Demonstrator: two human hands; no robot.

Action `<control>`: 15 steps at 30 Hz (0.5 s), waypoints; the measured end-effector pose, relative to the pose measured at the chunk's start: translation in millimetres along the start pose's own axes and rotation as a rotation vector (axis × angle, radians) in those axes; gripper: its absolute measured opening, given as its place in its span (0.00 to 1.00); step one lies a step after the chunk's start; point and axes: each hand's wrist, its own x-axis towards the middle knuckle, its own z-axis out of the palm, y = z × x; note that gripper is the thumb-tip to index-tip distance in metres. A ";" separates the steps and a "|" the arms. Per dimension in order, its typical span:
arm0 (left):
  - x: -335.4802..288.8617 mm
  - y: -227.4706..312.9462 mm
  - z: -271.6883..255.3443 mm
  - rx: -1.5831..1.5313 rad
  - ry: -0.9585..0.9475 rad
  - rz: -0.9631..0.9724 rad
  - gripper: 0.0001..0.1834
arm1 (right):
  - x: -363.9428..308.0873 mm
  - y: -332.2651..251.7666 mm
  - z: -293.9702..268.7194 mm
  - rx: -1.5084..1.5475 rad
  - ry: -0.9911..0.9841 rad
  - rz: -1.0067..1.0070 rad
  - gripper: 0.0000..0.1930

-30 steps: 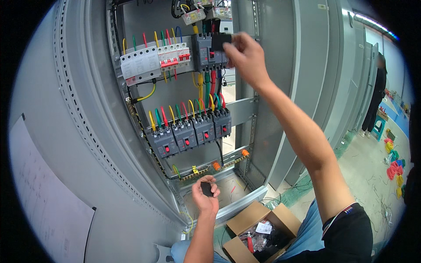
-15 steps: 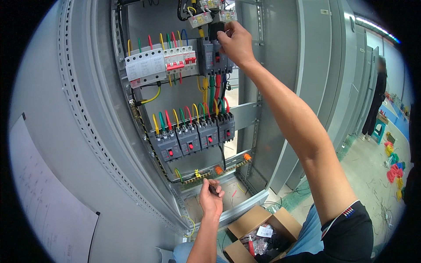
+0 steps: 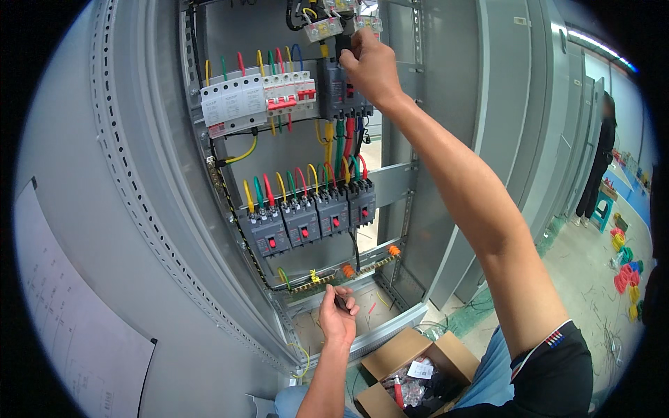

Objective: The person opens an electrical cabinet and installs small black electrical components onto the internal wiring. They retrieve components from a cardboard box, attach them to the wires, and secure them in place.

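My right hand (image 3: 371,68) reaches up to the top of a large dark grey circuit breaker (image 3: 337,87) in the open cabinet. Its thumb and fingers close on a black flat piece (image 3: 343,44) at the breaker's upper end, partly hidden by the hand. Low down, near the cabinet's bottom rail, my left hand (image 3: 337,322) curls palm up around a small dark piece (image 3: 341,302) whose kind I cannot make out. Clear terminal covers (image 3: 323,29) with wires hang just above the right hand. Thick yellow, green and red cables (image 3: 348,139) leave the breaker below.
White modular breakers (image 3: 289,94) sit left of the right hand. Below, a row of grey breakers (image 3: 304,226) carries coloured wires. Orange insulators (image 3: 348,270) stand on the lower rail. An open cardboard box (image 3: 456,357) of parts lies by my legs. Someone in black (image 3: 596,167) stands far right.
My right hand has shifted slightly left against the breaker, still pinching the black flat piece. The left hand keeps its place and grip. The whole view has moved a little.
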 end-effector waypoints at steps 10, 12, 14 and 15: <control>0.3 -7.2 0.8 0.017 -0.008 -0.040 0.18 | 14.7 -3.7 -3.0 0.123 -0.091 0.180 0.14; -0.2 -6.3 -0.8 0.025 -0.012 -0.040 0.18 | 18.4 0.5 -2.5 0.126 -0.107 0.218 0.14; 1.4 -6.4 -3.7 0.025 -0.002 -0.037 0.18 | 20.7 2.4 -0.6 0.135 -0.089 0.219 0.14; 2.0 -7.9 -3.8 0.025 0.002 -0.041 0.18 | 23.4 9.5 1.3 0.135 -0.064 0.199 0.14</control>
